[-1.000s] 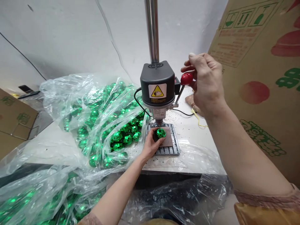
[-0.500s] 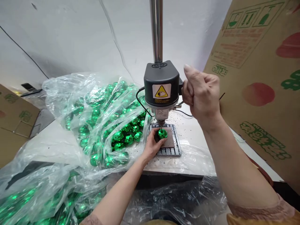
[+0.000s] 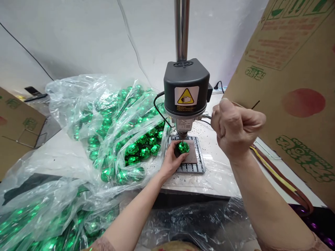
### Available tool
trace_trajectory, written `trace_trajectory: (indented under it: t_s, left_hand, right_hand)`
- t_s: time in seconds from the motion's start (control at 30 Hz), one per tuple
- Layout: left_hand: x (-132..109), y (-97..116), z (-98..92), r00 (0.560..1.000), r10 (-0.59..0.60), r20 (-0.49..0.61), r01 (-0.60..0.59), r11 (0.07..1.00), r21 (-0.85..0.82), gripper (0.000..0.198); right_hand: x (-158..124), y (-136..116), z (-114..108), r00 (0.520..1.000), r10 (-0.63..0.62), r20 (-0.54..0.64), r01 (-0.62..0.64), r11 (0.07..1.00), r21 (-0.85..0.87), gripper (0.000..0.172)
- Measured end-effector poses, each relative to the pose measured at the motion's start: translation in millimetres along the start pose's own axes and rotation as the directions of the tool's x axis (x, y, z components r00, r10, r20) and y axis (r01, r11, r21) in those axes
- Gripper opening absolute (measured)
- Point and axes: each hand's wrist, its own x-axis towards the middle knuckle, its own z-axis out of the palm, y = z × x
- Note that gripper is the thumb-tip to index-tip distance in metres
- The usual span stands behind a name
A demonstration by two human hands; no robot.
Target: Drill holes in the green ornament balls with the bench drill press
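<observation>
A shiny green faceted ball [image 3: 183,147] sits under the bit of a small black drill press [image 3: 186,87]. My left hand [image 3: 171,158] pinches the ball between thumb and fingers, holding it on a pinkish board [image 3: 193,155]. That board lies on the slotted metal base [image 3: 201,164]. The thin bit meets the top of the ball; how deep it goes I cannot tell. To the right of the drill head, my right hand [image 3: 232,127] is closed around the end of the press's feed lever [image 3: 207,116]; most of the grip is hidden by my fingers.
Many green balls [image 3: 132,149] lie in a clear plastic bag [image 3: 75,90] on the left, with another bagged heap [image 3: 23,223] at lower left. A tall cardboard box [image 3: 293,80] stands close on the right. Dark shavings dot the white table [image 3: 217,174].
My right hand has come down with the lever, and the bit now reaches the ball's top. My left hand keeps the ball in place. The view has shifted slightly.
</observation>
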Motion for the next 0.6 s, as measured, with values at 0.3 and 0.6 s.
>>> trace_trajectory:
  t_s: [0.3, 0.6]
  left_hand:
    - [-0.4, -0.8, 0.3, 1.000, 0.007, 0.000, -0.007, 1.000, 0.004, 0.050]
    - [-1.5, 1.6, -0.4, 1.000, 0.004, 0.004, -0.004, 1.000, -0.003, 0.051]
  right_hand:
    - [-10.4, 5.7, -2.7, 0.993, -0.119, -0.027, 0.117, 0.991, -0.063, 0.059]
    - [-17.8, 10.0, -8.9, 0.990, -0.141, 0.010, 0.142, 0.986, -0.083, 0.055]
